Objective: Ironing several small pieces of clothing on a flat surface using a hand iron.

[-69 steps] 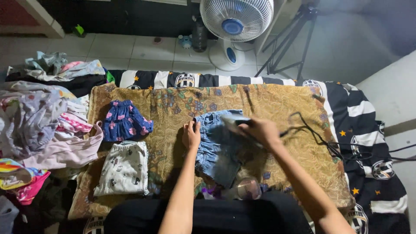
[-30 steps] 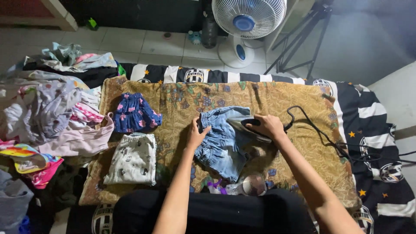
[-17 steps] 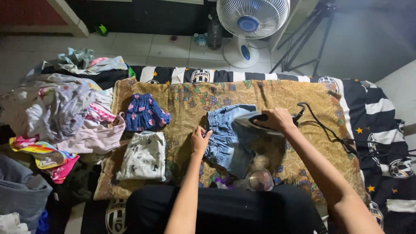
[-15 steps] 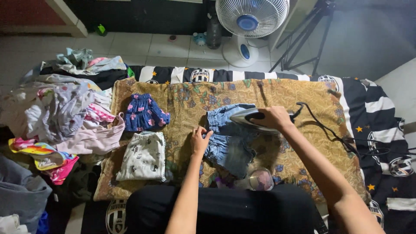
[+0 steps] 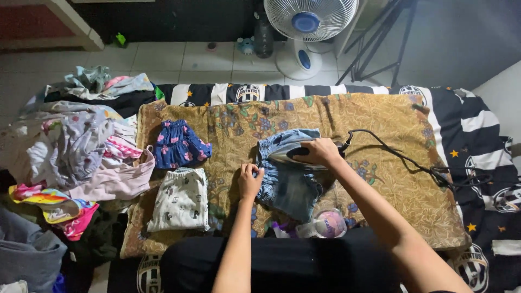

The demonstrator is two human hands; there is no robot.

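Observation:
A small pair of denim shorts (image 5: 287,187) lies on a brown patterned cloth (image 5: 380,125) spread over a striped mattress. My right hand (image 5: 320,152) grips the handle of an electric iron (image 5: 285,156), which rests on the upper part of the shorts. My left hand (image 5: 250,182) presses flat on the left edge of the shorts. The iron's black cord (image 5: 401,157) runs off to the right.
Folded floral blue shorts (image 5: 179,144) and a folded pale printed garment (image 5: 180,199) lie to the left. A heap of unfolded clothes (image 5: 70,152) sits further left. A spray bottle (image 5: 323,223) lies near my lap. A standing fan (image 5: 309,24) and a tripod (image 5: 380,49) stand on the tiled floor beyond.
The iron has slid left across the upper part of the denim shorts. My left hand stayed on the shorts' left edge. The camera view shifted slightly.

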